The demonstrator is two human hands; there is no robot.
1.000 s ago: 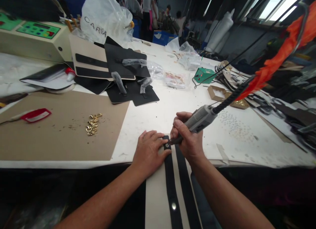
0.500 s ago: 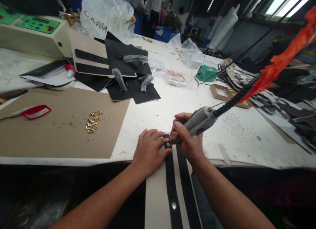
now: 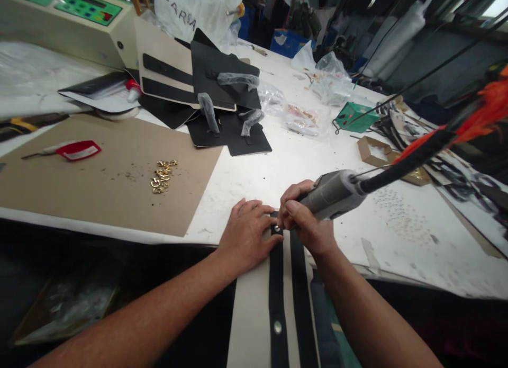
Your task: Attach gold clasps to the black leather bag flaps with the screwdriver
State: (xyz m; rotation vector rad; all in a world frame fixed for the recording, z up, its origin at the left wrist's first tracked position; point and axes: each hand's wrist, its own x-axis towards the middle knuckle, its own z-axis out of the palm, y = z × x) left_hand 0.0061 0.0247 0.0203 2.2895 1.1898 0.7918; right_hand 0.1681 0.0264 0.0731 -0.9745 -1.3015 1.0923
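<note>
My left hand (image 3: 246, 234) lies with fingers spread on a beige panel (image 3: 251, 317) that bears two black strips. Its thumb and forefinger frame a small shiny round fastener (image 3: 277, 229) near the far end of the left black strip (image 3: 277, 283). Wrapped round a grey corded electric screwdriver (image 3: 333, 194), my right hand (image 3: 308, 220) holds it tilted, with its front end low beside that fastener; my fingers hide the tip. Closer to me on the same strip sits a second round metal fastener (image 3: 277, 327). The panel reaches over the table's front edge toward me.
Gold metal fittings (image 3: 162, 177) are heaped on a brown board (image 3: 107, 198), near a red-handled tool (image 3: 79, 150). Black panels (image 3: 226, 87) are stacked behind. A green box (image 3: 356, 117), cardboard trays (image 3: 373, 150) and scattered small pieces (image 3: 400, 214) occupy the right side; an orange-wrapped cord (image 3: 472, 116) slants overhead.
The view has shifted, so the table's things appear farther right, and higher on the left side. The screwdriver lies a little flatter; my left hand stays on the panel, my right still grips the tool.
</note>
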